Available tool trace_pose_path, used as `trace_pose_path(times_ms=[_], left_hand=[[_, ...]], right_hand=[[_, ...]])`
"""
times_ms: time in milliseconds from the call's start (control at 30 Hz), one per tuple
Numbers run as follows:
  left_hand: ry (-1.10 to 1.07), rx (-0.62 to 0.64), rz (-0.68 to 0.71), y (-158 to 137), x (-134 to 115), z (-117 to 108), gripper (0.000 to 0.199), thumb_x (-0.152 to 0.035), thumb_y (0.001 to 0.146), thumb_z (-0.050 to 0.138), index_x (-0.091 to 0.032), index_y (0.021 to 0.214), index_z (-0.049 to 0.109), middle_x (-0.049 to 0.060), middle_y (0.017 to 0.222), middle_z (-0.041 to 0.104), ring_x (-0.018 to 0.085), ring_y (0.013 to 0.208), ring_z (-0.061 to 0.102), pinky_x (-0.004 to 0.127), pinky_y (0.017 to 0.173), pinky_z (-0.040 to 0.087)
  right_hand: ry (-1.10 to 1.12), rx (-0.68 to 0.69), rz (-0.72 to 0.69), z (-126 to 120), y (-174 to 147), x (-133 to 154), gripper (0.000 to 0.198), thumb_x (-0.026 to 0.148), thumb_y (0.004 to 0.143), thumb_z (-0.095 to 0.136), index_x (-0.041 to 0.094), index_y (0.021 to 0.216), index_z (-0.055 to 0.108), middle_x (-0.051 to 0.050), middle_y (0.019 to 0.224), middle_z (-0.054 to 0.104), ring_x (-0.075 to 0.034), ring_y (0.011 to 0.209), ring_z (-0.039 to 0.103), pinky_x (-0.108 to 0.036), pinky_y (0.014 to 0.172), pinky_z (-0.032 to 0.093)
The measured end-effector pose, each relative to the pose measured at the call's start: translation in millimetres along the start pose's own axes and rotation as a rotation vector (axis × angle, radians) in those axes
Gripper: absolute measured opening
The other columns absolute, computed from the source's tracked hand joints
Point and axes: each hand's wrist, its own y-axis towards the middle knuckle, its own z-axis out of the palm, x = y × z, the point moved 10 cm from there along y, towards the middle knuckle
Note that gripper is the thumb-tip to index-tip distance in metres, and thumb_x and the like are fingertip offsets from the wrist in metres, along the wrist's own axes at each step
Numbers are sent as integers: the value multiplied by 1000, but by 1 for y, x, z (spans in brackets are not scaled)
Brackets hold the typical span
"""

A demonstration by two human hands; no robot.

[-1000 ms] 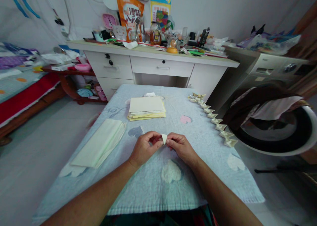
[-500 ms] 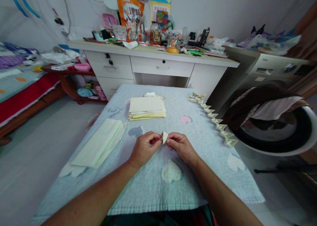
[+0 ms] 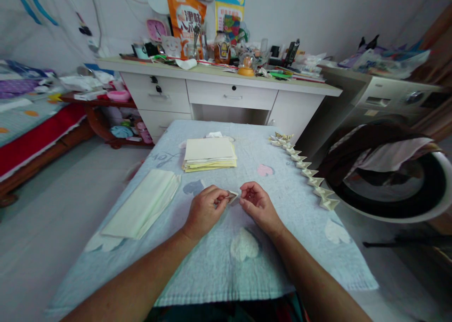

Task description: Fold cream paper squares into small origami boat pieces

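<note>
Between the thumb and fingers of my left hand [image 3: 208, 209] is a small folded piece of paper [image 3: 232, 197], cream-coloured and pointed. My right hand [image 3: 258, 203] is just to the right of it, thumb and fingers apart, holding nothing. Behind my hands lies a stack of cream and yellow paper sheets [image 3: 209, 149]. To the left a larger pale green folded paper bundle [image 3: 141, 204] lies slanted on the cloth. Along the right side of the table runs a row of several folded paper pieces [image 3: 310, 172], one beside another.
A light blue patterned cloth [image 3: 212, 265] covers the table. Beyond it stands a white desk [image 3: 229, 93] crowded with a jar [image 3: 221, 48], an orange snack bag [image 3: 186, 23] and other items. On the right is a washing machine [image 3: 381, 96] with clothes hanging from its door opening; a bed [image 3: 31, 138] is at left.
My right hand has let go of the folded paper and its fingers have spread slightly away. The paper, still in my left hand, has tilted flatter.
</note>
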Motion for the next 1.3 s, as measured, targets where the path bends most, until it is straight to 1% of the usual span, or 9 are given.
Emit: trace_pose_path(times_ms=[100, 200, 300, 500, 600, 733, 967, 1067, 1300], left_hand=[[55, 47, 5, -1, 2, 7, 10, -15, 83, 59, -20, 85, 67, 2, 77, 62, 14, 73, 60, 23, 63, 47], [84, 86, 5, -2, 5, 12, 10, -16, 83, 58, -20, 84, 67, 2, 76, 60, 14, 72, 60, 23, 62, 47], [57, 106, 3, -1, 5, 15, 9, -16, 82, 59, -20, 84, 67, 1, 78, 60, 14, 73, 60, 23, 64, 48], [-11, -2, -31, 3, 8, -1, 15, -14, 80, 60, -19, 93, 63, 1, 85, 62, 13, 74, 60, 24, 68, 50], [-22, -50, -60, 6, 13, -10, 17, -12, 81, 56, -18, 95, 64, 2, 88, 62, 12, 75, 59, 24, 70, 50], [-30, -65, -86, 7, 19, -13, 18, -11, 82, 53, -17, 95, 64, 3, 89, 62, 13, 78, 59, 24, 71, 50], [-62, -76, -111, 6, 30, -10, 18, -12, 82, 52, -17, 95, 64, 3, 89, 61, 13, 77, 58, 24, 71, 50], [-75, -76, -133, 4, 35, -8, 18, -12, 82, 52, -17, 94, 64, 2, 89, 61, 13, 78, 57, 24, 71, 49], [-81, -76, -164, 3, 41, -8, 18, -13, 81, 52, -17, 94, 64, 2, 89, 61, 13, 77, 57, 24, 71, 48]], right_hand=[[-152, -24, -64, 1, -1, 7, 29, 34, 77, 68, 22, 100, 56, 0, 82, 52, -12, 70, 48, -23, 62, 39], [-258, -48, -92, 0, -1, 8, 15, 32, 81, 62, 20, 88, 59, 0, 75, 52, -12, 66, 47, -23, 60, 39], [-304, -80, -77, -4, 1, 2, 12, 31, 82, 60, 19, 81, 60, 1, 70, 52, -12, 62, 46, -23, 57, 37], [-267, -134, 27, -16, 4, -18, 16, 35, 82, 59, 19, 82, 58, 0, 69, 56, -12, 59, 49, -24, 54, 38], [-408, -209, 45, -27, 3, -19, 14, 32, 81, 58, 19, 88, 59, -1, 72, 58, -14, 62, 51, -26, 58, 40], [-583, -269, -3, -35, 1, -11, 20, 24, 80, 56, 18, 99, 59, -2, 77, 57, -15, 64, 51, -28, 62, 42], [-766, -230, -194, -27, 2, 7, 30, 5, 75, 43, 18, 95, 60, -6, 90, 58, -18, 84, 54, -30, 77, 44], [-804, -197, -206, -24, 3, 5, 30, 3, 75, 41, 19, 93, 60, -6, 91, 59, -19, 89, 54, -32, 83, 43], [-868, -132, -181, -17, 4, 1, 22, 4, 76, 45, 19, 82, 60, -5, 85, 60, -19, 85, 52, -30, 78, 41]])
